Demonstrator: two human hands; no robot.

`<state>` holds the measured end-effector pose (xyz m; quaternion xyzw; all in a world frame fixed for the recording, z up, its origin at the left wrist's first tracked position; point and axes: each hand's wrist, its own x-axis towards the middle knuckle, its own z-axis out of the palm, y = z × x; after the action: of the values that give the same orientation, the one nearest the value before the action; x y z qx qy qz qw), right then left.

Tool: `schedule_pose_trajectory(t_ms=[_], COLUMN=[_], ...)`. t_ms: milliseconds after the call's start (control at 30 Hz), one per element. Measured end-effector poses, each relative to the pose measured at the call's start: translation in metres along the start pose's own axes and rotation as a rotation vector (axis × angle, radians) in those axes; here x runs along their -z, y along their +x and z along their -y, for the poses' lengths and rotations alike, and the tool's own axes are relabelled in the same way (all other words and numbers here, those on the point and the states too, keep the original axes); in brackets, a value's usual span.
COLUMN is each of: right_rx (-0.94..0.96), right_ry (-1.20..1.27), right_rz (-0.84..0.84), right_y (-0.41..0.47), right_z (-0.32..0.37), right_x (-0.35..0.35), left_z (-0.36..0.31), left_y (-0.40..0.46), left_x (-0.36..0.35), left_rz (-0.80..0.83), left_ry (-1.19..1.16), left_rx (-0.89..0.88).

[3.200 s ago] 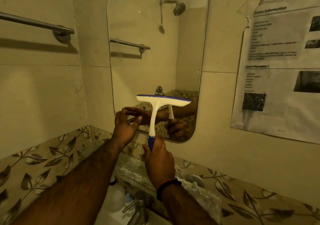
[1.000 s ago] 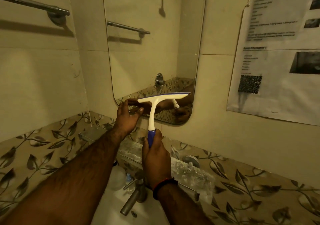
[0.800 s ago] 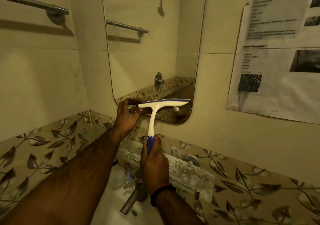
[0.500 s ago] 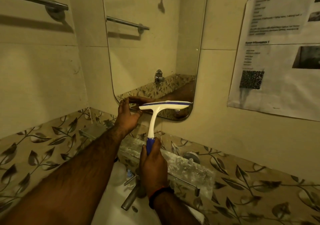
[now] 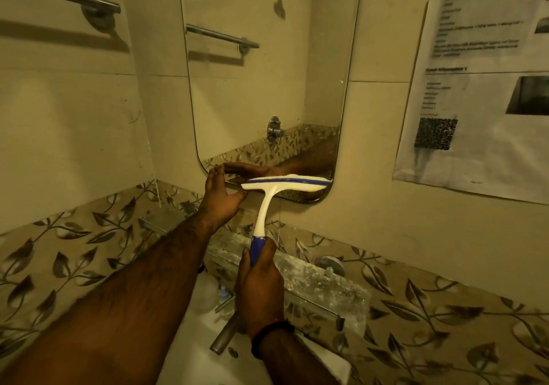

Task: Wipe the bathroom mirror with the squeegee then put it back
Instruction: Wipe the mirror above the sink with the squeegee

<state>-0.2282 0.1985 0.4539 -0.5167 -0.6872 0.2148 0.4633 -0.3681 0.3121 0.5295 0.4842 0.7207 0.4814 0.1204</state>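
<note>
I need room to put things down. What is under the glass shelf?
Under the shelf: a tap, a clear bottle and the basin. The arms cover the rest.

Both bare forearms are extended forward; the right hand [image 5: 261, 289] is clenched in a fist, the left hand [image 5: 221, 199] is held open, fingers raised.

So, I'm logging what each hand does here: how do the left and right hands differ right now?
The right hand is closed in a fist round the blue grip of the squeegee; the left hand is open, holding nothing. The right hand sits low, over the sink; the left hand is higher, at the lower left corner of the mirror, beside the blade's left end. Both reach forward, bare.
</note>
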Motion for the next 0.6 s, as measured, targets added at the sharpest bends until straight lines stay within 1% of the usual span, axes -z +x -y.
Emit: schedule_pose_trajectory(t_ms=[600], right_rx=[-0.041], right_ry=[-0.02], right_rz=[0.01], right_y=[-0.012], right_z=[-0.004], right_x=[-0.002], left_z=[-0.001], left_y=[-0.011], left_x=[-0.001], left_rz=[0.029], left_ry=[0.004], left_rx=[0.005])
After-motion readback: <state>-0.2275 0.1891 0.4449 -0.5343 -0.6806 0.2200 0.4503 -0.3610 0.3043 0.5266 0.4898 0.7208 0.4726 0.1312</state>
